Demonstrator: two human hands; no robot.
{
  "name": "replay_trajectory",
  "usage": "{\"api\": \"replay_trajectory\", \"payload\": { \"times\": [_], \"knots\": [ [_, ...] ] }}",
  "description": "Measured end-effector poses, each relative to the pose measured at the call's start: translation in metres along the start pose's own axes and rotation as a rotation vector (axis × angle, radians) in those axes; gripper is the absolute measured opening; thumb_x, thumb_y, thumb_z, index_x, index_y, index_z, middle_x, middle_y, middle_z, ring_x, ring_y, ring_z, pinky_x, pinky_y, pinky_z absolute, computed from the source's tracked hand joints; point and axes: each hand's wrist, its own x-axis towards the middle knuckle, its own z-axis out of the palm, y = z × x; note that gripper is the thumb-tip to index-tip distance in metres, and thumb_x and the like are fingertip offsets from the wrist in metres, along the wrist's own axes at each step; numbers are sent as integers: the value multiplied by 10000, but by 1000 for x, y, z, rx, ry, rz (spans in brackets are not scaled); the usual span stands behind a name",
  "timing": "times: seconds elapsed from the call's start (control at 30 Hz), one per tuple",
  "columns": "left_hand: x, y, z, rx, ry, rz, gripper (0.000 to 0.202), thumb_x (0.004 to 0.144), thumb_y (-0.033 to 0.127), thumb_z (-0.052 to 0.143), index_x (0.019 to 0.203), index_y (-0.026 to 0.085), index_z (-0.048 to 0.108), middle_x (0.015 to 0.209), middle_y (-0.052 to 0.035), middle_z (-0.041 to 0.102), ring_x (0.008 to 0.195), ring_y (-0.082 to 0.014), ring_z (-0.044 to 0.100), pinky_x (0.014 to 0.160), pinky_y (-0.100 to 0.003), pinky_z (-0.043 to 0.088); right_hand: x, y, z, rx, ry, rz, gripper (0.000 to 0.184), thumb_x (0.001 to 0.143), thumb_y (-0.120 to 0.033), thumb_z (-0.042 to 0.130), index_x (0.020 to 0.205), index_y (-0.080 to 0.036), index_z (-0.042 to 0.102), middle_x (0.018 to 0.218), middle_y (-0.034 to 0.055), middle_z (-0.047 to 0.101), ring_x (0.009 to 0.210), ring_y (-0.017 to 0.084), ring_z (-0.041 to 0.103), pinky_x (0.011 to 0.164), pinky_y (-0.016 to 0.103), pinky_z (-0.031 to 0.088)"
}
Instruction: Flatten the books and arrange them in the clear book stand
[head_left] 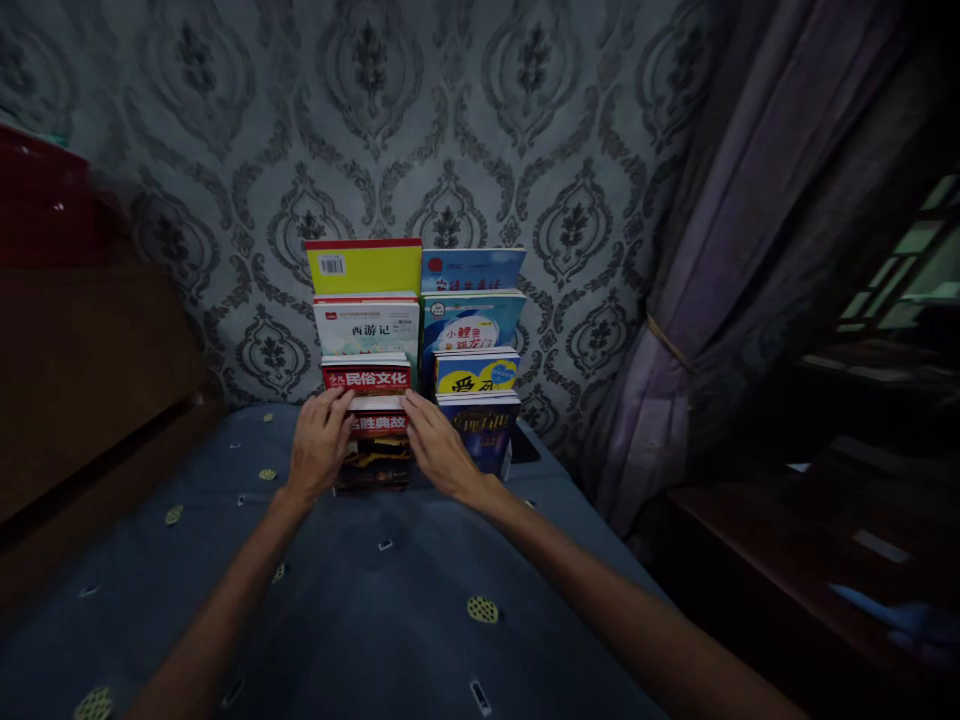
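Two columns of upright books stand against the wall. At the front of the left column, a dark book with a red title band [379, 462] is between my hands. My left hand [319, 440] grips its upper left side, and my right hand [444, 452] has its fingers on the upper right corner. Directly behind stands a red book [369, 378], then a white-covered book [367, 328] and a tall yellow book [375, 268]. In the right column are a dark purple-blue book [481, 430], a yellow and blue book [472, 374], a blue-green book [499, 315] and a blue book [480, 266].
A blue patterned cloth [390, 610] covers the surface under the books. A flat black object [526, 449] lies behind the right column. Brown furniture [90, 380] with a red box [45, 200] stands left; a tied curtain [645, 400] and dark table [757, 540] are right.
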Motion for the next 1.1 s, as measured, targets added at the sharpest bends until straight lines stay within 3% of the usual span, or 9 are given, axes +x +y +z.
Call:
{"api": "replay_trajectory", "payload": {
  "times": [0.1,0.27,0.37,0.5,0.63,0.83,1.0,1.1],
  "knots": [
    [2,-1,8,38,-45,38,384,1008,306,383,1319,179,571,1255,-160,616,1194,-287,539,1087,-497,371,7,-9,16,11,20,73,483,970,-155,346,1428,-60,466,1459,165,519,1364,213,482,1157,332,409],
    [-3,-5,15,16,-40,18,357,1008,273,377,1279,198,598,1199,-123,639,1165,-261,551,1116,-481,351,7,-15,30,39,38,152,575,940,-98,311,1512,-124,353,1462,146,509,1383,214,447,1161,402,404],
    [-3,-7,15,-30,-53,9,348,1006,292,391,1260,206,612,1195,-116,635,1167,-260,545,1104,-458,367,8,-17,32,80,34,178,577,932,-102,313,1507,-109,361,1472,160,489,1394,233,424,1169,439,382],
    [-2,-7,13,-31,-58,2,349,1008,313,393,1250,207,619,1178,-113,636,1149,-262,545,1074,-440,389,10,-14,24,109,-18,166,537,925,-99,310,1444,-57,441,1463,167,498,1379,224,439,1175,394,365],
    [1,-3,12,23,-56,25,352,1008,295,379,1234,199,632,1149,-121,649,1110,-269,559,1075,-457,374,3,-3,9,60,-58,88,531,929,-110,320,1444,-84,449,1467,154,506,1361,222,457,1155,409,382],
    [12,15,10,170,-113,32,323,984,329,457,1218,215,649,1043,-128,660,1031,-299,576,1085,-535,295,-12,22,-13,-79,11,16,502,912,-76,339,1369,-122,541,1376,145,595,1303,240,504,1101,450,403],
    [20,34,18,223,-184,112,326,988,299,449,1226,179,637,1101,-146,656,1030,-295,575,946,-439,408,-10,41,-20,-255,52,76,434,964,-160,373,1360,-91,537,1388,165,585,1299,266,498,1117,464,344],
    [21,41,23,263,-175,126,324,990,274,450,1246,174,621,1166,-136,653,1069,-289,559,948,-428,407,-10,48,-19,-297,38,43,415,974,-180,380,1343,-102,553,1351,163,616,1260,269,527,1101,457,351]
  ]
}}
